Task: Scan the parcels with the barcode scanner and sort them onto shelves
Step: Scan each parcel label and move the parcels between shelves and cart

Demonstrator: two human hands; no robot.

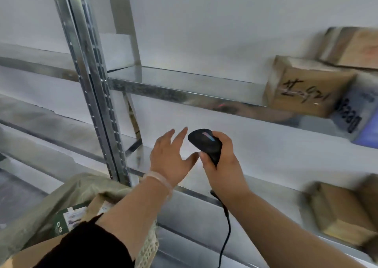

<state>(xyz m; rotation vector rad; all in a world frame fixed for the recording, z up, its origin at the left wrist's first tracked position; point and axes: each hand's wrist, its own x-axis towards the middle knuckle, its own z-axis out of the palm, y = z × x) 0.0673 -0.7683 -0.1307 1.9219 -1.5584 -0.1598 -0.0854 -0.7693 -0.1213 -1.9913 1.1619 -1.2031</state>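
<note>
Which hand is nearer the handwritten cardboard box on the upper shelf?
Right. The right hand, gripping the scanner, is below-left of the box; the open left hand is farther left.

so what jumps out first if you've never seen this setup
The black scanner at centre, gripped in the right hand, with the left hand spread open just beside it, both in front of the metal shelves. Next comes the box with black scrawl at upper right, then the grey-green sack at lower left.
</note>
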